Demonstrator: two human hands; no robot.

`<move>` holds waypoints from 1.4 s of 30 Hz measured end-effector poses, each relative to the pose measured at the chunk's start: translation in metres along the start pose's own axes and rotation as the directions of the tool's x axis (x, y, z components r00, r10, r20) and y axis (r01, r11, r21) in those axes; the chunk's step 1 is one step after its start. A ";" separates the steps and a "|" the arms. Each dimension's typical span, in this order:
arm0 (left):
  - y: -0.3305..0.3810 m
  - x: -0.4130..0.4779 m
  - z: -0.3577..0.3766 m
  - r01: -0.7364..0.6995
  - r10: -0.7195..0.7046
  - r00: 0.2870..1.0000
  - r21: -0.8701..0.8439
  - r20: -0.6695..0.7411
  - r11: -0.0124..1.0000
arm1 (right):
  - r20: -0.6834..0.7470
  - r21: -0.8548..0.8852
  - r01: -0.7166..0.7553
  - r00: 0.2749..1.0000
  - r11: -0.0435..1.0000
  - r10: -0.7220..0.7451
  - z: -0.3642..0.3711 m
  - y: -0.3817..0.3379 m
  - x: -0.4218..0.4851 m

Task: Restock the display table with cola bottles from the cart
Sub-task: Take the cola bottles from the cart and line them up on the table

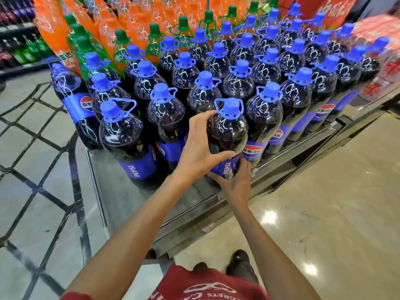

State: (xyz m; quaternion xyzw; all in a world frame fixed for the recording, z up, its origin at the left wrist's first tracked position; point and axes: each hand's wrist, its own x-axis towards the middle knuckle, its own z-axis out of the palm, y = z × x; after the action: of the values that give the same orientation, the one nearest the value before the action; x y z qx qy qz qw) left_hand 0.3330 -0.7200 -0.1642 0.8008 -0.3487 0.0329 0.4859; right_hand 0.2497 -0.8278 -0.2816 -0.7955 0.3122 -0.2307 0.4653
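left hand (198, 148) curled round bottle (230, 128) shoulder | right hand (234, 184) wrapped round its label, lower down | bottle upright near tabletop (134, 204) front edge, frame centre

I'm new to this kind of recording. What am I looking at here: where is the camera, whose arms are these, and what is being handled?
There is no machine here. A person wears one camera on the head, and it looks down at their own arms; the red shirt at the bottom is theirs. The left hand grips the rounded shoulder of a front-row cola bottle. The right hand holds the same bottle lower down, at its blue label. The bottle is upright at the front of the display table, though its base is hidden. Around it stand rows of matching blue-capped bottles, with green-capped bottles and orange soda bottles behind them. No cart is visible.
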 end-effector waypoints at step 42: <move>0.206 -0.110 0.117 -0.717 -0.011 0.579 0.515 0.815 0.470 | 0.094 -0.870 -0.111 0.919 0.480 0.383 -0.341 0.015 -0.174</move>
State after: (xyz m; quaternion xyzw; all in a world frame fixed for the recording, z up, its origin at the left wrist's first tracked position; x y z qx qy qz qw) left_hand 0.0951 -0.8144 -0.1128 0.7643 -0.6282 -0.0191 -0.1445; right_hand -0.1008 -0.9129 -0.1515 -0.8895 0.4286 0.1350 0.0832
